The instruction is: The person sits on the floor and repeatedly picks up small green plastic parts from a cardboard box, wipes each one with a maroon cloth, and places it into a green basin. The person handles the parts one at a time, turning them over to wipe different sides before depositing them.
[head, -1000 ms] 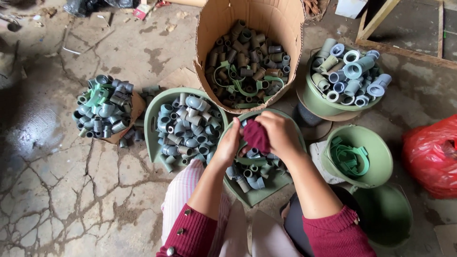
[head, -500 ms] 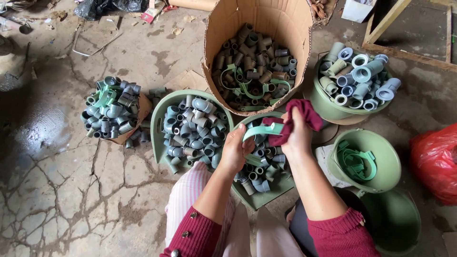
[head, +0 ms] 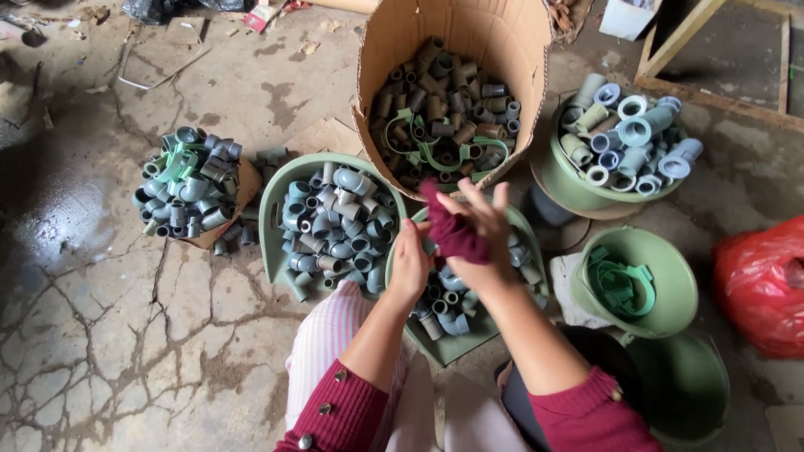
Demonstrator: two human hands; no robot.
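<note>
My right hand (head: pixel 481 226) holds a dark red cloth (head: pixel 452 230) above a green basin (head: pixel 452 345) filled with grey plastic pipe fittings. My left hand (head: pixel 410 259) is closed just left of the cloth, touching its lower edge, and something small may be inside it but I cannot tell what. Both hands hover over this middle basin, in front of my knees. A tall cardboard box (head: pixel 502 38) of dirty fittings with green clamps stands right behind the hands.
A green basin of blue-grey elbows (head: pixel 272 209) sits left, and a heap of fittings (head: pixel 188 188) on cardboard farther left. At right: a green bowl of pipe couplings (head: pixel 578 188), a green bucket with green clamps (head: pixel 678 285), another green bucket (head: pixel 687 393), a red plastic bag (head: pixel 762 280). Cracked concrete floor.
The red cloth was bunched in both hands over the basin, then lifted right while a green clamp showed by my left hand; now the cloth is back between both hands and the clamp is gone.
</note>
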